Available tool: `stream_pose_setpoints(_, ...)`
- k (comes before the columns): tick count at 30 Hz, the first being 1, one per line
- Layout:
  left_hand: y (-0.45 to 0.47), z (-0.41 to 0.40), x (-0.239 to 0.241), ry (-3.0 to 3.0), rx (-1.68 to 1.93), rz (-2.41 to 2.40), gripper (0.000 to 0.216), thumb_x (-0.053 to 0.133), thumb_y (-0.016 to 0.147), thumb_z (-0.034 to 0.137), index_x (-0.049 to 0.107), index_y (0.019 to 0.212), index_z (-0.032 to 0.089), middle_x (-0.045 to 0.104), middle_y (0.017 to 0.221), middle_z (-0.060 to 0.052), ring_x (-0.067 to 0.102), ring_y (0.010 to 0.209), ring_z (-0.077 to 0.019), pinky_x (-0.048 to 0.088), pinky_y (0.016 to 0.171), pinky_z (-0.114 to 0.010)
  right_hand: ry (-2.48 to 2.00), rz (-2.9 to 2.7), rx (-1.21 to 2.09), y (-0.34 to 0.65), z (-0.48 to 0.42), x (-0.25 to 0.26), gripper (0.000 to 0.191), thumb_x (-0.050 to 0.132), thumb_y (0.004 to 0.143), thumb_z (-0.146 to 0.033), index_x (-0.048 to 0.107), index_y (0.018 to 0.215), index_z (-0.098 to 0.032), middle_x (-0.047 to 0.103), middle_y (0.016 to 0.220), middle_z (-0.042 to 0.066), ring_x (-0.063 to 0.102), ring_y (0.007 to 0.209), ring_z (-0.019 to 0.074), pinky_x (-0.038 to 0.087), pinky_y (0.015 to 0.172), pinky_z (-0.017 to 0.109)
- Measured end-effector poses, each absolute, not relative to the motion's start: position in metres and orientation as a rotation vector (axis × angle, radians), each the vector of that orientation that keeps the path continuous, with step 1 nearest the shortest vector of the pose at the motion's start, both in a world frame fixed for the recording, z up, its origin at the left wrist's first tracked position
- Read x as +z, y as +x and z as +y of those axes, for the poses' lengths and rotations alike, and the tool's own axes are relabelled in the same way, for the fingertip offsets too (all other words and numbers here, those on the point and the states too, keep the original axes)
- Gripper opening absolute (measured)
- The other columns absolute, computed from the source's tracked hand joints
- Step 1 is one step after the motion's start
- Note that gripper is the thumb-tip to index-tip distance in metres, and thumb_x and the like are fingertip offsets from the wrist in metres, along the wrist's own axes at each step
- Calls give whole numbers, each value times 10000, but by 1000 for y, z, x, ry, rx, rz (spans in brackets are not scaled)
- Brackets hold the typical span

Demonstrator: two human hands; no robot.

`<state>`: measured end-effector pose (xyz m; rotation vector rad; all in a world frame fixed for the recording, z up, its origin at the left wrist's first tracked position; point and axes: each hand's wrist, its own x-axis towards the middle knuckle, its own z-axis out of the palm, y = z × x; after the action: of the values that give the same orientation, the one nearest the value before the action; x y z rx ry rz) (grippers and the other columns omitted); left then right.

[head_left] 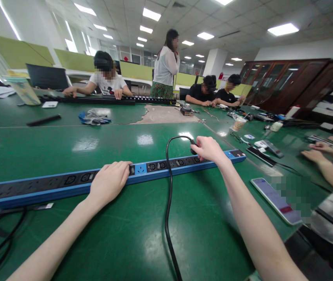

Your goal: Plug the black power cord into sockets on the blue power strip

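Note:
A long power strip [141, 169] with a blue body and black and blue sockets lies across the green table, slanting up to the right. My left hand [110, 180] is wrapped over its middle, fingers closed around the strip. My right hand [207, 149] grips a black plug [194, 148] just above the sockets near the strip's right end. Whether the plug touches a socket I cannot tell. From the plug a black power cord [170, 187] arches left, crosses over the strip and runs down to the bottom edge of the view.
A phone [276, 200] lies to the right, near a co-worker's hands [318, 152]. Black cables [11, 238] loop at lower left. Grey-blue gloves [94, 117], a black bar [43, 120] and a cup [239, 123] sit farther back. Several people are across the table.

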<state>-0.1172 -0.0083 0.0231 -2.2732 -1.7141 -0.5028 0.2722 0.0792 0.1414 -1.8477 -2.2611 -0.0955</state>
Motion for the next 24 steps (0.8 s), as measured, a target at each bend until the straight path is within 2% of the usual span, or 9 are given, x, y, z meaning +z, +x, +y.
stream_pose_setpoints(4, -117, -9, 24, -2269, -492, -1720, 457, 281, 1082, 358, 663, 1292, 221, 762, 1214, -94, 684, 1112, -277, 461, 975, -430, -1908, -2267, 235, 266, 85, 128, 297, 540, 993, -418, 695, 1014, -165, 748, 693, 50, 713, 625, 185, 502, 735, 267)
stream_pose_setpoints(7, -117, -10, 24, -2274, -487, -1712, 460, 277, 1083, 360, 664, 1288, 219, 762, 1206, -95, 684, 1103, -277, 461, 969, -429, -1918, -2263, 354, 258, 86, 123, 282, 542, 988, -392, 704, 1000, -162, 749, 675, 40, 715, 602, 170, 518, 733, 258)
stream_pose_setpoints(16, -117, -8, 23, -2274, -514, -1703, 445, 298, 1079, 362, 674, 1275, 228, 768, 1182, -89, 689, 1079, -280, 451, 949, -423, -1993, -2290, 43, 250, 77, 128, 230, 564, 953, -344, 731, 925, -188, 739, 665, 68, 747, 773, 234, 527, 796, 308)
stream_pose_setpoints(24, -118, -9, 24, -2278, -473, -1706, 453, 290, 1080, 360, 663, 1297, 220, 764, 1199, -95, 684, 1087, -279, 449, 954, -420, -2001, -2359, 164, 253, 79, 125, 264, 536, 965, -362, 738, 925, -196, 760, 714, 64, 744, 743, 208, 523, 768, 286)
